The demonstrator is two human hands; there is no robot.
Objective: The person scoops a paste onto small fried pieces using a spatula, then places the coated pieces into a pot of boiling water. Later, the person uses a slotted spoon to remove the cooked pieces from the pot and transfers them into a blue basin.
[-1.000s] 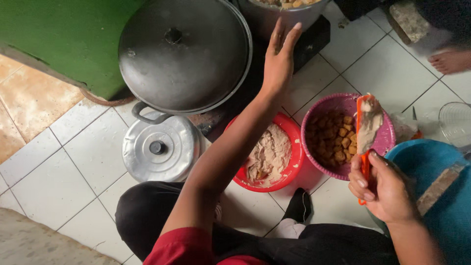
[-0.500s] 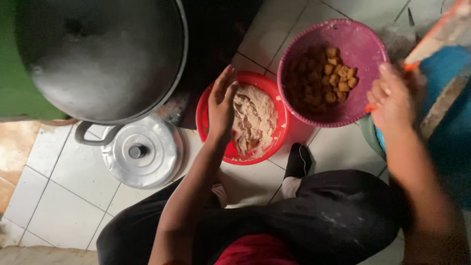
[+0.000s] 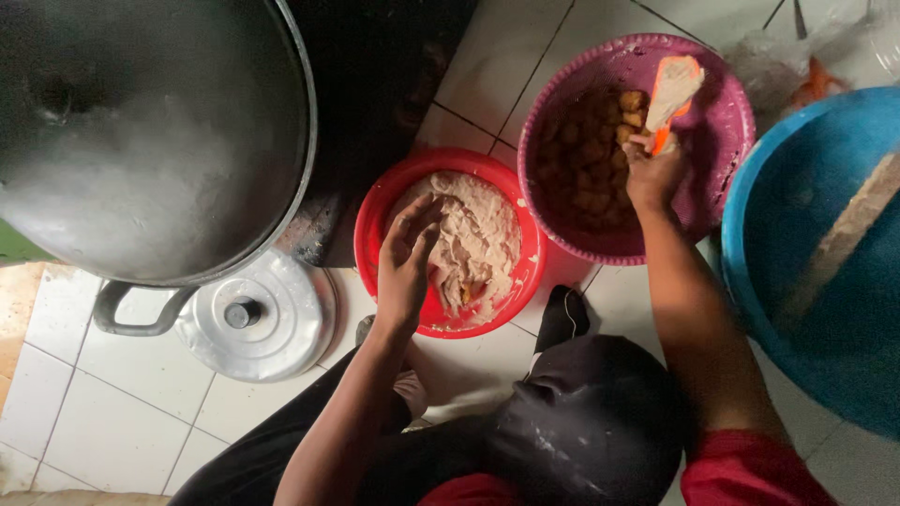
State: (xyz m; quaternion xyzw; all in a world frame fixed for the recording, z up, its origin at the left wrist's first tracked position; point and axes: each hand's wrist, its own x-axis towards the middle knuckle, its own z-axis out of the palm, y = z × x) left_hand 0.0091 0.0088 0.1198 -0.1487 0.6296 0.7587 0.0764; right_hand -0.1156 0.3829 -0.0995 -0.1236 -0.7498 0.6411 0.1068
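paste [image 3: 473, 239]: pale, lumpy mass filling the red bowl [image 3: 525, 281], which sits on the tiled floor [image 3: 103, 412]; red bowl taken as landmark. left hand [image 3: 408, 258] is down in the paste at the bowl's left side, fingers curled together as if scooping; whether a lump is already pinched between them is unclear, the fingertips being sunk in the mass. judged soft, wet and sticky, light by the handful, no shape of its own: best taken by cupping from below, not pinching.

right hand [image 3: 652, 173], up and right of the red bowl, is closed on the handle of an orange spatula [image 3: 673, 94], blade coated with the same paste. it hovers over a pink bowl [image 3: 727, 122] touching the red bowl's upper right edge, holding brown fried cubes [image 3: 586, 159], probably firm and greasy.

left of the red bowl: large dark pan [image 3: 141, 141], a round metal lid [image 3: 267, 323] below it. far right: blue tub [image 3: 806, 225].
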